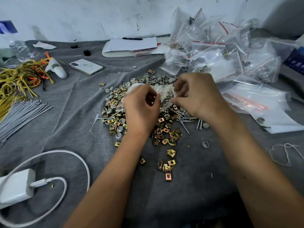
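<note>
Left hand and right hand both pinch small clear thin-film plastic bag; limp, light, slippery; likely best gripped at mouth edges.

Left hand, right hand, fingers pinched.

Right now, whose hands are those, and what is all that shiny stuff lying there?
There is no machine here. A person wears a camera on the head, so you look down at their two hands. The left hand and right hand both pinch a small clear bag between them. Under it, on a grey cloth, lies a heap of little metal clips, grey caps and screws. More filled bags are piled at the right. A phone and a white charger lie at the left.
</note>
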Demonstrator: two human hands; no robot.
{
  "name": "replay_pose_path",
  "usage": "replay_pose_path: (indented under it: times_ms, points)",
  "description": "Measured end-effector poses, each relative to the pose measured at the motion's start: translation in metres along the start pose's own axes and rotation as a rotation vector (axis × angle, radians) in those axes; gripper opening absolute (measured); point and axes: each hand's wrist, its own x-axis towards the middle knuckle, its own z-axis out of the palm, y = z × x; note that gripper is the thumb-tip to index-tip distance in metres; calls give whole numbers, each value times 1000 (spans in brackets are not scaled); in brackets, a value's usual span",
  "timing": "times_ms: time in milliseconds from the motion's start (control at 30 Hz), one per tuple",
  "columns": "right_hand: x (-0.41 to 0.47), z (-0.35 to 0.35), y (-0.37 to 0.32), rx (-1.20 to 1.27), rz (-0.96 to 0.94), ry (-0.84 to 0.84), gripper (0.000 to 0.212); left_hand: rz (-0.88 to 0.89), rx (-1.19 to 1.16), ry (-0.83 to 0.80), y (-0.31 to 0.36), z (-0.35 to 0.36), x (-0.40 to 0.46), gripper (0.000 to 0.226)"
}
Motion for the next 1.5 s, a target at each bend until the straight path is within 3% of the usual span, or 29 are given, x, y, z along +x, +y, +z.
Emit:
replay_pose_path:
  times_ms: [133,300,467,567,667,733,900,1100,1167,1333,1400,1500]
  points:
    - [1,-6,15,-30,35,64,21,-10,4,7,0,0,0,17]
    - [-3,13,18,-229,59,-204,13,-4,14,12,0,0,-1,16]
    - [-1,20,18,-364,37,-260,13,-4,7,9,0,0,-2,17]
    - [0,13,26,-221,56,-158,12,-18,2,1,0,0,-2,17]
    - [-3,7,21,178,61,68,15,-30,-1,-12,1,0,-2,19]
    - [-4,7,12,385,71,62,15,-29,-4,-22,2,0,-1,19]
    - [2,18,2,116,-1,8,6,-31,-7,1,2,-1,-1,18]
    - [-2,2,12,200,46,157,10,-52,-17,5,2,-1,-1,17]
    - [-4,-10,15,106,73,82,11,-55,-25,0,3,-1,-2,17]
    - [-12,-15,9,-208,240,-475,21,-31,-24,18,4,-1,-2,17]
    - [-16,-7,3,-362,243,-557,22,-8,-22,49,4,-1,-3,16]
    - [-19,6,-5,-492,189,-525,12,40,-1,98,3,-1,-2,15]
